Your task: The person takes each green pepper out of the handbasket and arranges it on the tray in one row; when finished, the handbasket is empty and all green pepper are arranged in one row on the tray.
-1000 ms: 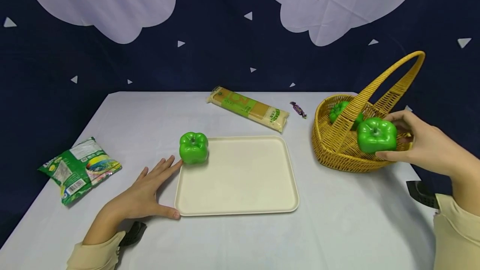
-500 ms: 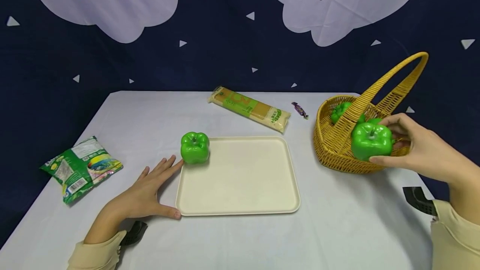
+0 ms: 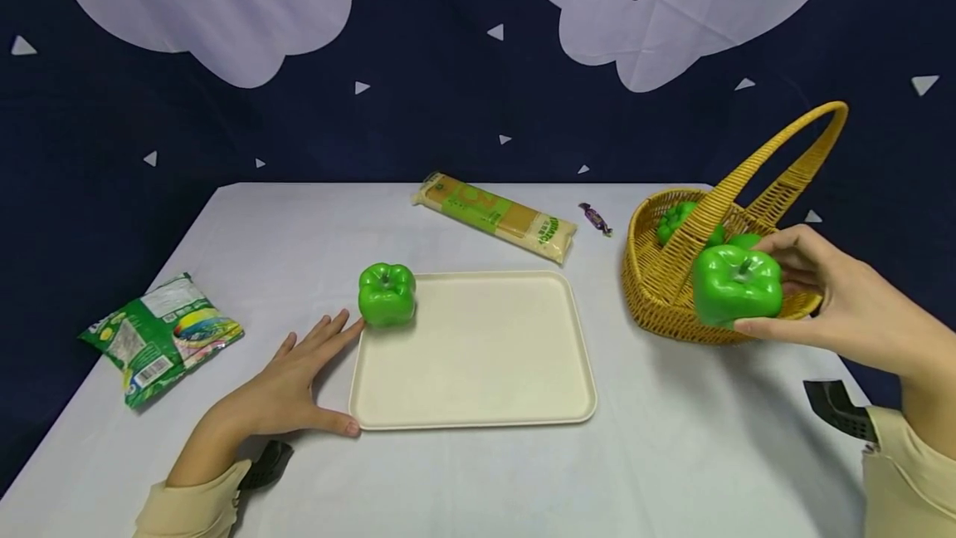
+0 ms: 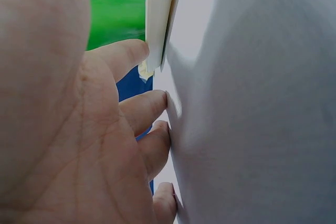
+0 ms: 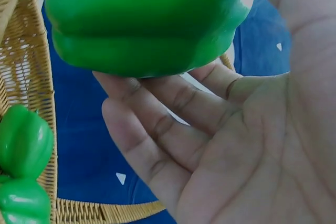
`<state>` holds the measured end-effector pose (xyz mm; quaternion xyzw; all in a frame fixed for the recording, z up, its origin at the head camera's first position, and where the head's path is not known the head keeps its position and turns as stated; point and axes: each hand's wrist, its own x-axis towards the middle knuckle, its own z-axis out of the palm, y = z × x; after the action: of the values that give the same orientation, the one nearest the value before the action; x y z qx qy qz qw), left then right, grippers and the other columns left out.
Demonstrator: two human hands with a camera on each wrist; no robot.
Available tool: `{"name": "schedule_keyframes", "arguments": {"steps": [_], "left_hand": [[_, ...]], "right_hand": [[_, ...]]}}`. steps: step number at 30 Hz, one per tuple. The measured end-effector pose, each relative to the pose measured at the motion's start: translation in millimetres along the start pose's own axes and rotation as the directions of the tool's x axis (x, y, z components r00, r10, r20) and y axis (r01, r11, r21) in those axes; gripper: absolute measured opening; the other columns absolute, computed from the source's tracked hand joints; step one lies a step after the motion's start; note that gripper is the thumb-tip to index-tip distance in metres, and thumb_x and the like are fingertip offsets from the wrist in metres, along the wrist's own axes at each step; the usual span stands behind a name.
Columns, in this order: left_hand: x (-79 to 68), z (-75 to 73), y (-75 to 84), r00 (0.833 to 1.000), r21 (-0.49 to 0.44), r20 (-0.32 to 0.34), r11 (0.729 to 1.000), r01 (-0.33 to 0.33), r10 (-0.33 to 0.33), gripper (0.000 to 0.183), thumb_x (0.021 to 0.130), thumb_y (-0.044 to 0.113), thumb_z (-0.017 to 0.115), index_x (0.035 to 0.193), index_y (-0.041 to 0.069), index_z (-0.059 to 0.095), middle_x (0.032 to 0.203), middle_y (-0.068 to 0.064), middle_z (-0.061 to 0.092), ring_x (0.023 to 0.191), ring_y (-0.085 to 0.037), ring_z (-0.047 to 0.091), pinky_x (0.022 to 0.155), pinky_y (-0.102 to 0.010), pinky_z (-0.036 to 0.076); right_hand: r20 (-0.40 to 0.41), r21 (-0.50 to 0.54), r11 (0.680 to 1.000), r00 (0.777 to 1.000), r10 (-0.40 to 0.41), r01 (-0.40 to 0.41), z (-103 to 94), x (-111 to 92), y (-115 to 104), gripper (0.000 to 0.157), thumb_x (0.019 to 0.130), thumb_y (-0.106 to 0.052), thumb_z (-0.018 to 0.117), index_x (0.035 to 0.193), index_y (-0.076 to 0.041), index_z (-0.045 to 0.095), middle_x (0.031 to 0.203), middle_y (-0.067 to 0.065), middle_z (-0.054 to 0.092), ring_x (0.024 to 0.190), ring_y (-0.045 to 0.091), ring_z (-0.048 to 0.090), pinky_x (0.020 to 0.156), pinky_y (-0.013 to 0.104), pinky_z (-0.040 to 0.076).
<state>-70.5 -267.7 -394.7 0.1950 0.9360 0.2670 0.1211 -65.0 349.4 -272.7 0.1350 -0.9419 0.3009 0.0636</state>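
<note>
My right hand [image 3: 836,297] grips a shiny green bell pepper [image 3: 738,285] between thumb and fingers, over the front of a yellow wicker basket [image 3: 657,314]. The right wrist view shows the held pepper [image 5: 147,19] close up, with the fingers beneath it. More green peppers [image 5: 23,140] lie inside the basket. My left hand [image 3: 287,388] is spread on the table at the left edge of a cream tray [image 3: 478,355]; its thumb and index fingertip are right at the rim. Another green pepper [image 3: 386,295] sits on the tray's far left corner, close to that index finger.
Behind the tray lies a long packet of noodles [image 3: 495,217], with a small purple wrapped candy [image 3: 595,219] to its right. A green snack bag [image 3: 162,339] rests at the table's left. A dark blue cloth with clouds [image 3: 448,106] hangs behind the table.
My right hand has brought the held pepper slightly left and toward me, from above the basket's inside to its front rim. The left hand stays in place.
</note>
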Motion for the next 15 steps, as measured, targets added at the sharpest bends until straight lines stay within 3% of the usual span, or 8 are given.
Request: {"name": "schedule_keyframes", "arguments": {"steps": [7,15], "left_hand": [[-0.4,0.1,-0.8,1.0,-0.006,0.002,1.0,-0.003,0.003,0.138,0.059,0.069,0.097,0.171,0.021,0.032,0.179,-0.024,0.018,0.165,-0.055,0.01,0.12,-0.087,0.002],[-0.4,0.5,-1.4,1.0,-0.003,0.004,1.0,-0.002,0.002,0.138,0.059,0.069,0.097,0.171,0.021,0.031,0.179,-0.024,0.018,0.165,-0.054,0.01,0.121,-0.087,0.003]], "right_hand": [[0.002,0.055,0.997,0.999,-0.051,0.051,4.9,3.5,-14.3,0.085,0.066,-0.001,0.102,0.136,-0.014,0.055,0.122,-0.022,0.065,0.107,-0.016,0.063,0.088,-0.003,0.045],[0.093,0.19,0.975,0.987,-0.131,0.112,23.1,17.8,-36.1,0.085,0.069,0.004,0.098,0.139,-0.012,0.052,0.128,-0.009,0.068,0.112,-0.005,0.069,0.089,0.007,0.056]]}}
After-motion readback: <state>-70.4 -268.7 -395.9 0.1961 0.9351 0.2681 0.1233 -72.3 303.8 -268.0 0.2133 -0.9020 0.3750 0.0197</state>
